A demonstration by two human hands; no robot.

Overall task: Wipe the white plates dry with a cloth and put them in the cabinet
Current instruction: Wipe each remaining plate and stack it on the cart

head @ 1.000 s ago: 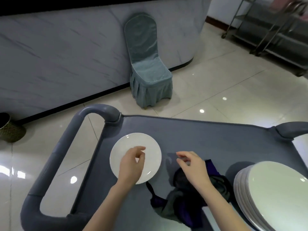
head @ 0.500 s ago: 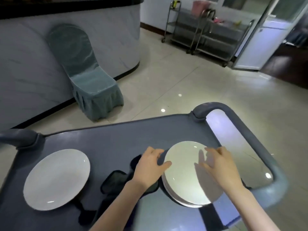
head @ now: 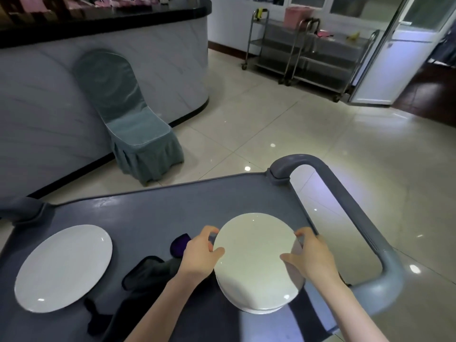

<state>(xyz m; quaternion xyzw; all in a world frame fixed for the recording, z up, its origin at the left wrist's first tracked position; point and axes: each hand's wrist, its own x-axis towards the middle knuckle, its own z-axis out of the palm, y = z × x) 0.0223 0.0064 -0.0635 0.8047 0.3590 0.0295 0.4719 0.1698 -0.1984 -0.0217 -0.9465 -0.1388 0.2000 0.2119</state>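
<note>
light: dim indoors, daylight from windows [head: 308,1] and door [head: 394,50] top right
glare: small ceiling-light dots on floor [head: 271,134]; specular spots on plates [head: 256,257]
shadows: soft, dark under the hands, cloth [head: 148,270] nearly black
distortion: wide-angle, counter [head: 123,58] bows at edges
focus: background slightly soft

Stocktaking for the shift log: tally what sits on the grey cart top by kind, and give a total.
Single white plate, lying alone at the left: 1
Stack of white plates, gripped at its edges by the left hand and right hand; plates within it cannot be counted: 1
Dark cloth, bunched between them: 1
Total: 3
</note>
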